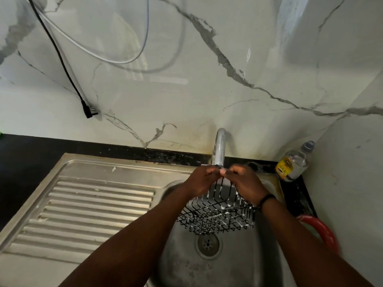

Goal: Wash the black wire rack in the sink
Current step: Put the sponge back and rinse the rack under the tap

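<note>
Over the round sink bowl (238, 264), just above the drain (207, 244), the black wire rack (216, 218) is held tilted, its far edge raised towards the tap spout (219, 150) and its mesh bottom facing the camera. White suds are seen clinging along many of the wires, chiefly on the lower mesh and the right side, so the soaping is judged to be well under way or done, while the rinsing is judged to be still ahead. No running water can be made out below the spout, though the spot is partly hidden by the fingers.

The upper rim of the rack is pinched by the left hand (200, 181) with curled fingers, and the same rim is gripped just beside it by the right hand (246, 183), the two sets of fingertips nearly meeting under the spout. No sponge or cloth is visible in either hand.

Beside the bowl, the ribbed draining board (87, 212) lies to the left. A clear bottle with a yellow label (293, 163) stands on the dark counter at the right corner, and a red hose (319, 230) curves along the right edge. A black plug (89, 110) hangs against the marble wall.
</note>
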